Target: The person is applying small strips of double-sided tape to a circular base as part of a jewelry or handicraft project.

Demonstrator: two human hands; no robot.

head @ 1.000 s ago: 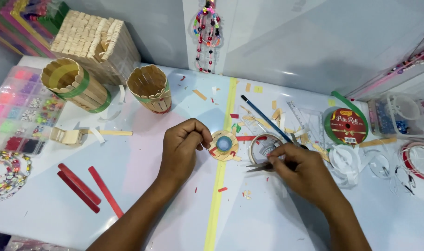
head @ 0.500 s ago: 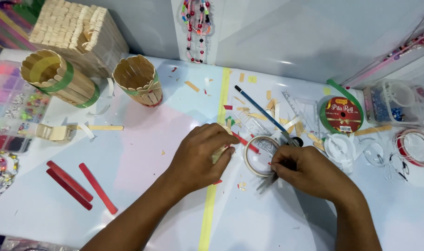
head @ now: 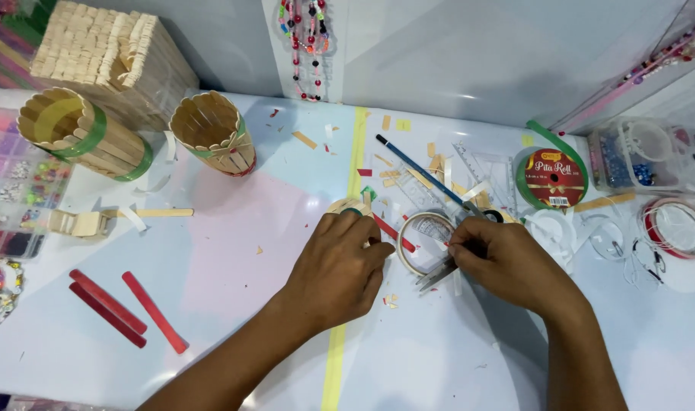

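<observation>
You have two stick-built cups (head: 214, 131) at your far left, beside a stacked-stick box (head: 107, 53). Three red sticks (head: 126, 308) lie near you on the surface (head: 233, 251). A green ribbon roll (head: 551, 179) sits to your right.

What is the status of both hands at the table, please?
Left hand covers a small round craft piece. Right hand grips scissors. Tape ring between them.
</observation>
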